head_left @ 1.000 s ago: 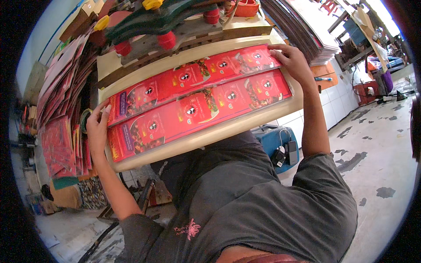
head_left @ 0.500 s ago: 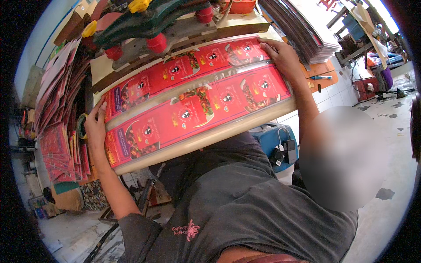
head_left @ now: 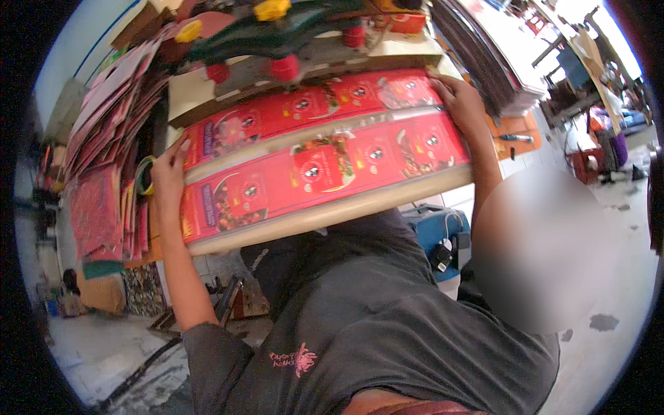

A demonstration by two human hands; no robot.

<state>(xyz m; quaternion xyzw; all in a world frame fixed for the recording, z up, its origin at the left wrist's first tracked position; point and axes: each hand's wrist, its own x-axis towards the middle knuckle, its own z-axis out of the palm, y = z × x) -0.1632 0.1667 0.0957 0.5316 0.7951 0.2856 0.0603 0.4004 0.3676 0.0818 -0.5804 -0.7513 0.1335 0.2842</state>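
A wide red printed sheet (head_left: 270, 200) with food pictures lies across a pale board in front of me. It is divided into two long red bands by a pale, shiny strip, and its near edge is a thick cream-coloured rim (head_left: 332, 220). My left hand (head_left: 169, 174) grips the left end, fingers over the edge and thumb side hidden. At the far right corner, my right hand (head_left: 458, 100) is curled over the edge, its fingertips near the red band. The undersides of both grips are hidden, and motion blurs the printing.
Beyond the sheet stands a dark green clamp-like frame (head_left: 277, 43) with red and yellow knobs. Stacks of red printed sheets (head_left: 104, 152) lean at the left beside a roll of tape (head_left: 145, 175). A tall stack of sheets (head_left: 484, 59) stands right, and a blue stool (head_left: 432, 238) holds a charger.
The whole view has shifted and tilted a little, so the clamp-like frame and the sheet appear further right. Both hands keep their hold on the sheet's ends.
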